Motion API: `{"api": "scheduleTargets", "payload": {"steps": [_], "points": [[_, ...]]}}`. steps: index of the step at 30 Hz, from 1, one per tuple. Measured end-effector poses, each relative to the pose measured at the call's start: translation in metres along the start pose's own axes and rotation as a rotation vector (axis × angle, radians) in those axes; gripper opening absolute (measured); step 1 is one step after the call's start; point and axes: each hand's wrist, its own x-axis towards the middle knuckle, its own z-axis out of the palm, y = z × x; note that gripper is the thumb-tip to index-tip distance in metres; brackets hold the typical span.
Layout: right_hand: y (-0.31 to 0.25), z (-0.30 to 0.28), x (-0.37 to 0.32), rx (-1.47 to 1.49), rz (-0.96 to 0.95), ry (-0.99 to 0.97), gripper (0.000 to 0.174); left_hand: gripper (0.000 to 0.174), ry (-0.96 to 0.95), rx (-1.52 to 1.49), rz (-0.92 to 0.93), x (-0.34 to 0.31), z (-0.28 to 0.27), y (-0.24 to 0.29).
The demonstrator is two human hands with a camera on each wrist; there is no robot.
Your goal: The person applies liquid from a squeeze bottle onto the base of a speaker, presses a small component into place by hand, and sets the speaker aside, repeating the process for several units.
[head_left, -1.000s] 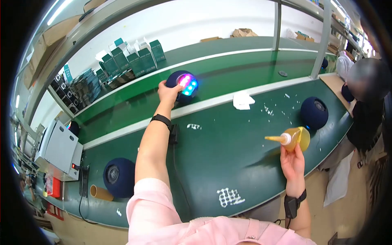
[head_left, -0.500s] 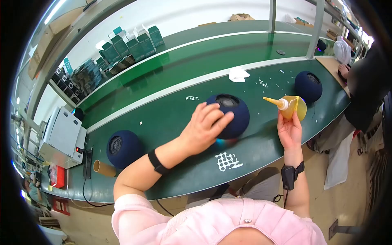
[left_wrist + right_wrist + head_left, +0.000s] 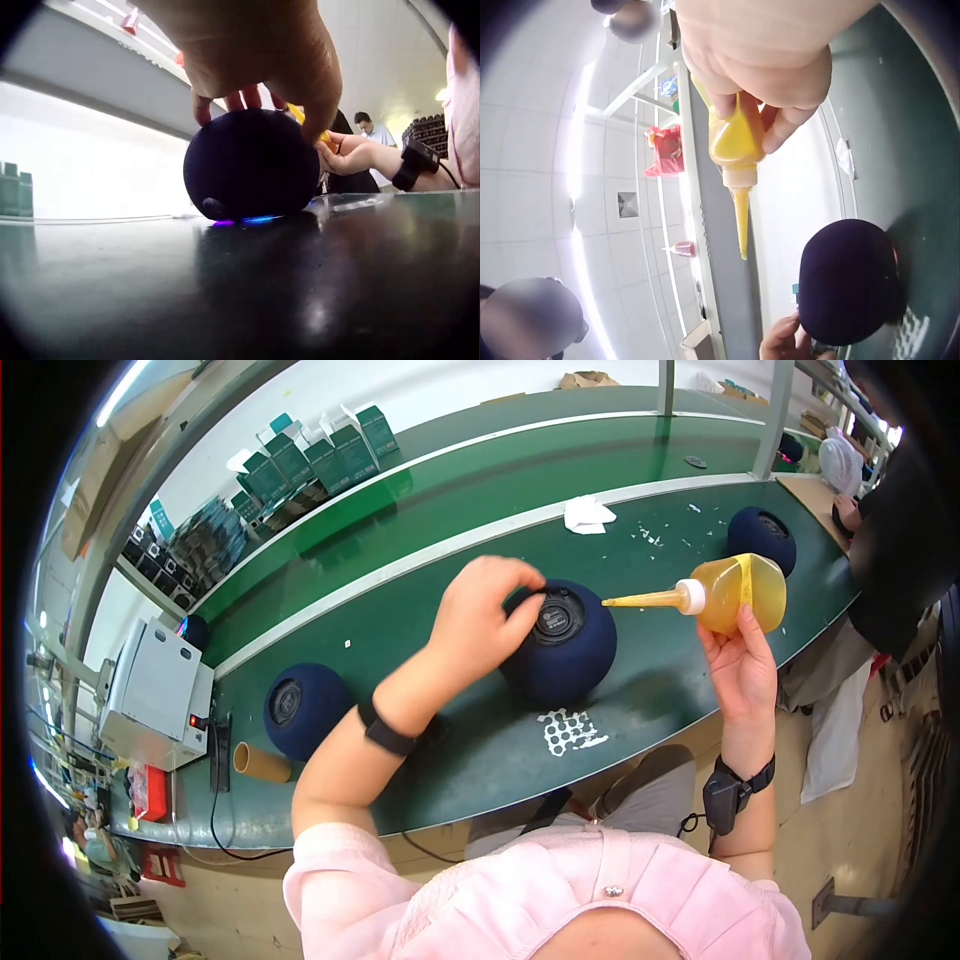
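A dark blue round speaker (image 3: pixel 575 665) stands on the green bench with its black recessed base facing up. My left hand (image 3: pixel 478 615) is at its upper left, thumb and index finger bent at the rim of the recess. From the left wrist view the fingers reach over the top of the speaker (image 3: pixel 251 165), and purple and blue light glows beneath it. My right hand (image 3: pixel 742 670) holds a squeeze bottle (image 3: pixel 730 595) of yellow liquid, tilted sideways. Its long nozzle points left, the tip close to the speaker's right edge in the head view.
Another blue speaker (image 3: pixel 305 710) sits at left beside a cardboard tube (image 3: pixel 262 763), and one more (image 3: pixel 762 540) at the far right. A punched white sheet (image 3: pixel 570 732) and crumpled white paper (image 3: pixel 589 515) lie on the bench. A grey-white machine (image 3: pixel 155 695) stands at left.
My left hand has brought the lit speaker from the back ledge to the bench before me, base up, and now bends its fingers at the recess. The bottle's nozzle has come nearer the speaker.
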Motion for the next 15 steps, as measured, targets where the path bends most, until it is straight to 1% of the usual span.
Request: {"api": "scheduleTargets", "payload": {"steps": [2,3,5,9,11,12,14,15], "points": [[0.001,0.003,0.001,0.0,-0.007,0.005,0.033,0.022,-0.131,0.014,-0.054,0.018,0.01,-0.013],[0.001,0.003,0.001,-0.012,-0.015,0.029,0.033,0.022,-0.128,0.01,-0.051,0.026,0.013,-0.016],[0.0,0.004,0.001,-0.03,-0.027,0.054,0.033,0.026,-0.385,-0.081,-0.064,0.038,0.018,-0.021],[-0.003,0.008,0.0,-0.075,-0.061,0.072,0.032,0.03,-0.414,-0.096,-0.011,0.042,0.011,-0.02],[-0.003,0.008,0.001,-0.077,-0.065,0.081,0.032,0.031,-0.357,-0.075,0.03,0.035,0.008,-0.023],[-0.004,0.007,0.001,-0.088,-0.069,0.059,0.032,0.031,-0.357,-0.075,0.027,0.032,0.009,-0.023],[-0.004,0.01,0.004,-0.101,-0.066,0.036,0.032,0.029,-0.278,0.046,-0.005,0.026,0.014,-0.021],[-0.004,0.012,0.005,-0.113,-0.065,0.015,0.031,0.029,-0.278,0.047,-0.009,0.025,0.014,-0.022]]}}
